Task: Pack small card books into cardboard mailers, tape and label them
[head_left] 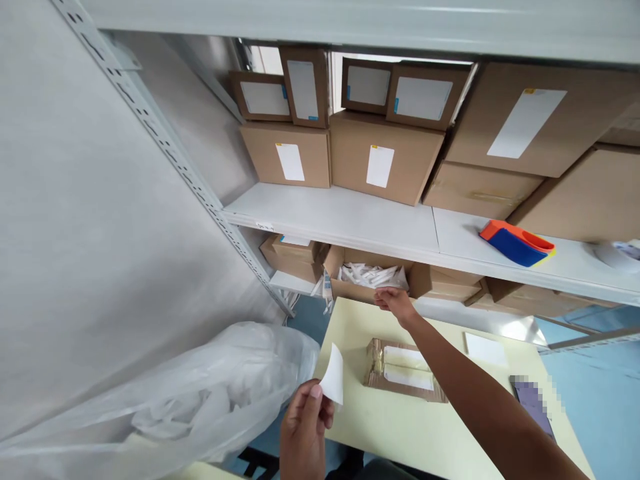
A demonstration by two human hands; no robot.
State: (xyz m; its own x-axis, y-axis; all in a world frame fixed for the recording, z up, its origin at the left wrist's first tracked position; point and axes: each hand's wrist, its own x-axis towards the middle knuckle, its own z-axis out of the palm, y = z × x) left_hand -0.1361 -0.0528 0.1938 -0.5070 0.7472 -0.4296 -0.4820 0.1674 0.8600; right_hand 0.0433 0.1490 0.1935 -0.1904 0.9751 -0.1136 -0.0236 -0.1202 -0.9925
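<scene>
My left hand (306, 427) pinches a curled white slip of paper (333, 377) between thumb and fingers, over the near left edge of the table. My right hand (395, 304) reaches forward to the front rim of an open cardboard box (356, 292) on the lower shelf. Its fingers are drawn together; whatever may be in them is hidden. Crumpled white paper strips (370, 275) fill that box. Below my right forearm, a taped brown parcel (400, 370) with white labels lies on the pale yellow table (380, 421).
Labelled cartons (380, 160) stand along the shelf above, beside an orange and blue tape dispenser (517, 243). A white card (485, 349) and a purple, partly blurred flat object (534, 405) lie on the table's right. A plastic bag (240, 373) of white scraps stands left.
</scene>
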